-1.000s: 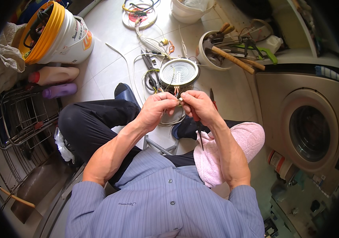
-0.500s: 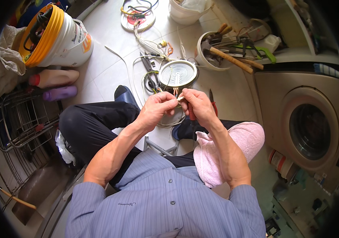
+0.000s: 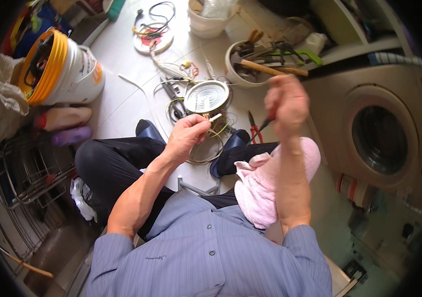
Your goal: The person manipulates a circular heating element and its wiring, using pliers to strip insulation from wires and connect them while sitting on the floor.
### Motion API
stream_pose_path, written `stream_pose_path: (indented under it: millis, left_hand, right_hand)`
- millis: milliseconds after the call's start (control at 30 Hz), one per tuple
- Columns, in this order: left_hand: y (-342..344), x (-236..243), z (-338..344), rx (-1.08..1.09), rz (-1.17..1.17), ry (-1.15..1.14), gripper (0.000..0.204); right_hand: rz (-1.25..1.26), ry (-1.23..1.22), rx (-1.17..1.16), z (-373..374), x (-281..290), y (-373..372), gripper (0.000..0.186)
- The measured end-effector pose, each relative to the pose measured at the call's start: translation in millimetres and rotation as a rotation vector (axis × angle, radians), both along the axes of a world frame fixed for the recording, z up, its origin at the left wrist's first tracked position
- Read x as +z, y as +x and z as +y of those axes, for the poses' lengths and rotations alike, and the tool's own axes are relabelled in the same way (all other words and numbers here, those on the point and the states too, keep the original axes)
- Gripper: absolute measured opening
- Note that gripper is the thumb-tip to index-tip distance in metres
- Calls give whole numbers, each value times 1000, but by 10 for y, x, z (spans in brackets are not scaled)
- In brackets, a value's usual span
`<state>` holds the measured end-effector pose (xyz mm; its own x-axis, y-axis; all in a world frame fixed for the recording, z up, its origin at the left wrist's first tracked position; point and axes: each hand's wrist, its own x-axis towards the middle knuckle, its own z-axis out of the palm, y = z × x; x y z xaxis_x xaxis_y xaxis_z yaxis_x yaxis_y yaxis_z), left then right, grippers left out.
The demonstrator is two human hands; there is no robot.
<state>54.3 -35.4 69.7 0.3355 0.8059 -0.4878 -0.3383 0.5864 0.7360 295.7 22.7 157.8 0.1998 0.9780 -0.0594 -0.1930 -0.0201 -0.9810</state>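
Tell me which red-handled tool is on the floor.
The pliers, lying beside the right slipper; the other tool, thin and dark-shafted, is in the blurred right hand.

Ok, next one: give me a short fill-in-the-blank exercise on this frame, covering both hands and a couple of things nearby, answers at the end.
1. The left hand holds a small piece coloured ____.
2. The blurred hand is the person's ____ one.
3. The cloth draped over the right leg is coloured ____.
4. The pliers on the floor have handles coloured ____.

Missing words: white; right; pink; red.
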Motion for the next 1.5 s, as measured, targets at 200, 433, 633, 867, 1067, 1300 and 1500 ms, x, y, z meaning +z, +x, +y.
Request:
stream_pose_path:
  millis: [200,433,633,867,1067,1300,1500]
  left_hand:
    - [132,-50,39,-7,52,42,15]
    - [268,-140,46,-49,144,77,14]
    - [6,-226,44,-26,272,23,15]
    - [-53,-244,151,-17,352,6,12]
    - [-4,-181,188,7,404,-17,12]
    - [-101,162,458,-66,461,89,14]
    - [-97,126,604,-62,457,161,13]
  right_hand:
    - [-355,346,-502,-285,961,1248,31]
    - [-774,-288,-449,-1334,-1890,2062,29]
    - [-882,-816,-177,-2624,-3236,1315,41]
    - [-870,-917,-75,-2889,-3599,1326,38]
    - [-827,-878,-84,-2646,-3712,1413,38]
    - [-804,-820,-38,-2453,-3733,1203,38]
    - [-840,-851,49,-2396,-3497,1243,37]
